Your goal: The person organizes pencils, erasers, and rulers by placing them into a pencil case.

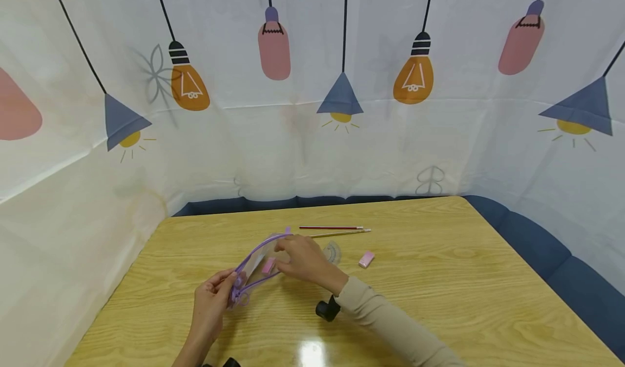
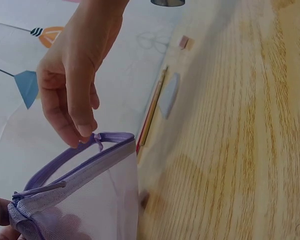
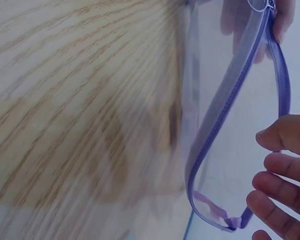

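Observation:
A see-through mesh pouch with a purple zip (image 1: 261, 246) is held up over the table, its mouth unzipped and spread wide. My left hand (image 1: 211, 301) pinches the pouch at one end of the zip, near the zip pull. Above the mouth is my right hand (image 1: 305, 261), fingers loosely bent and apart, fingertips right at the purple rim. In the right wrist view the thumb and fingers (image 3: 280, 175) stand separated with nothing between them. A pink block (image 1: 268, 265) shows within the pouch's outline in the head view.
Beyond the right hand lie a dark red pencil (image 1: 332, 227), a wood-coloured pencil (image 1: 342, 233) and a clear protractor (image 1: 332, 252). A pink eraser (image 1: 367, 259) lies to their right on the wooden table (image 1: 439, 280). A printed white curtain (image 1: 303, 139) hangs behind.

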Available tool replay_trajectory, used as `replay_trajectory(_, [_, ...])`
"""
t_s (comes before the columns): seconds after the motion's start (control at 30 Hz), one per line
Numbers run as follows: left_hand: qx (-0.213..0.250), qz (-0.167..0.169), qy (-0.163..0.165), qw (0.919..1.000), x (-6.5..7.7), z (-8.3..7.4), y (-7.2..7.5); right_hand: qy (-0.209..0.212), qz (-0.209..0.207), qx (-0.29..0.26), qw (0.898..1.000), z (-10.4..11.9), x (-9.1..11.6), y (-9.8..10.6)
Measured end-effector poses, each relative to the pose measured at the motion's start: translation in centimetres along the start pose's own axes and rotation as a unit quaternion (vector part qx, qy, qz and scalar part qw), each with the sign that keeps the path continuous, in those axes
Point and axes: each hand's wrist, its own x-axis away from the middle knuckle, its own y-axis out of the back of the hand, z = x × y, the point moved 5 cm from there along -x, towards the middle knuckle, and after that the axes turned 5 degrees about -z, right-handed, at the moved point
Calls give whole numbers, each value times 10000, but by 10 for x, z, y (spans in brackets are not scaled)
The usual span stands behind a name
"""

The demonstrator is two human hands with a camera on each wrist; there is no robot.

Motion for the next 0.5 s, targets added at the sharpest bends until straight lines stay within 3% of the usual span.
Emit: replay_trajectory(0.5, [64, 45, 59, 10000, 1, 1, -2, 36, 185, 261, 9995, -1, 14, 20])
